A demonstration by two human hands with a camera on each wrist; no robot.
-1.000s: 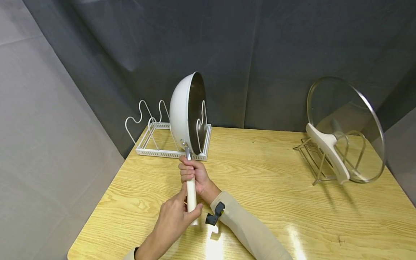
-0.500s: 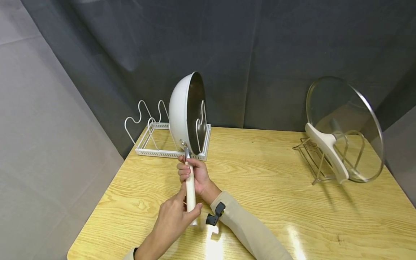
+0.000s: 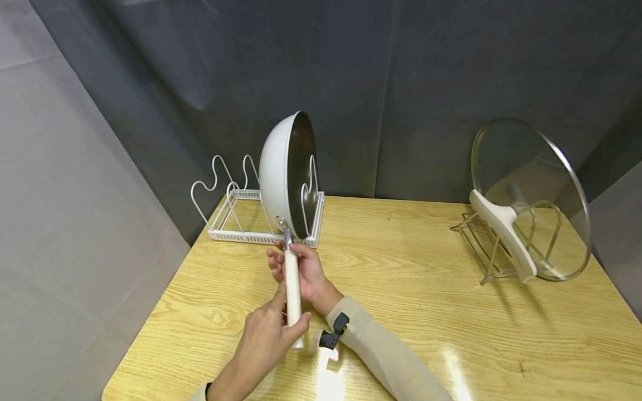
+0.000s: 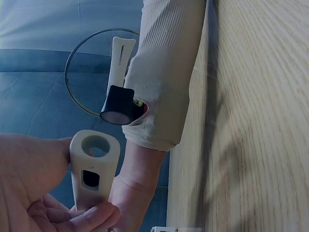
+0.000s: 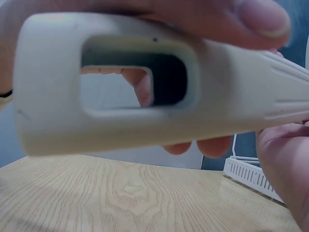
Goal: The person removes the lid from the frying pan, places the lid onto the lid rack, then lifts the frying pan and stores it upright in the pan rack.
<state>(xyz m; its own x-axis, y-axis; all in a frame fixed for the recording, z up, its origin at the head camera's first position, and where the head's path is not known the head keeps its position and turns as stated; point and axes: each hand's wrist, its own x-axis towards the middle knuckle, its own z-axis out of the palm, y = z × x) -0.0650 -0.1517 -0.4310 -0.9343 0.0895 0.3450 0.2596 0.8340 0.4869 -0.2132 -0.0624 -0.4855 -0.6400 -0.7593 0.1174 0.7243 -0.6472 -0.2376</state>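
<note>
A white wok [image 3: 275,167] with a dark inside stands on edge in the white wire rack [image 3: 241,238], its cream handle [image 3: 293,289] pointing toward me. My left hand [image 3: 263,331] holds the lower end of this handle, thumb on its right side and other fingers around the left and below. The handle's end, with a round hole and a slot, shows between the fingers in the left wrist view. Up near the handle's metal neck is my right hand [image 3: 310,270], its fingers loosened and spread off to the left behind the handle, thumb side close against it.
On the right, a large glass lid [image 3: 541,150] with a cream grip [image 3: 504,228] leans in a metal wire stand [image 3: 491,273]. A dark curtain [image 3: 426,100] hangs behind the wooden table [image 3: 401,250]; a grey panel [image 3: 75,223] borders the left.
My right hand's fingers have uncurled from the handle and moved slightly left of it. The left hand keeps its hold. The wok stays upright in the rack, and the view has shifted slightly.
</note>
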